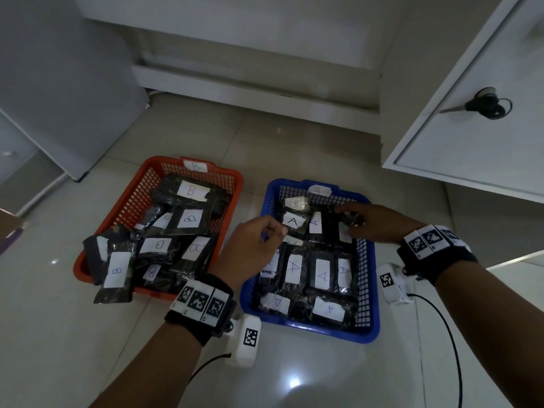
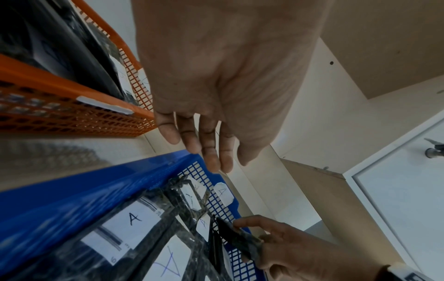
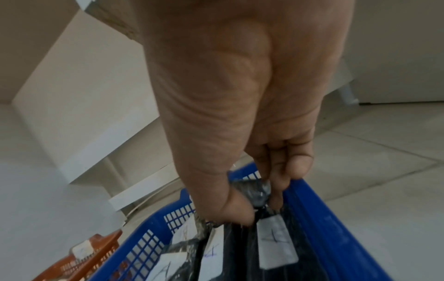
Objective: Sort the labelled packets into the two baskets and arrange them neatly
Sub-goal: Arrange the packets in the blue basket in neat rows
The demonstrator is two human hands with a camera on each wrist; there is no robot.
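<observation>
R hand (image 1: 374, 223) pinches a black "A" packet (image 3: 254, 192) by its top end at blue basket's (image 1: 371, 325) far-right corner, long axis running front-to-back. L hand (image 1: 253, 245), fingers (image 2: 211, 152) relaxed, holds nothing. "B" packets (image 1: 188, 220) fill the orange basket (image 1: 135, 184).

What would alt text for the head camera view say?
Two hands reach into a blue basket of dark packets marked A; the right hand grips one packet, the left hand hovers. An orange basket of B packets sits left.
</observation>
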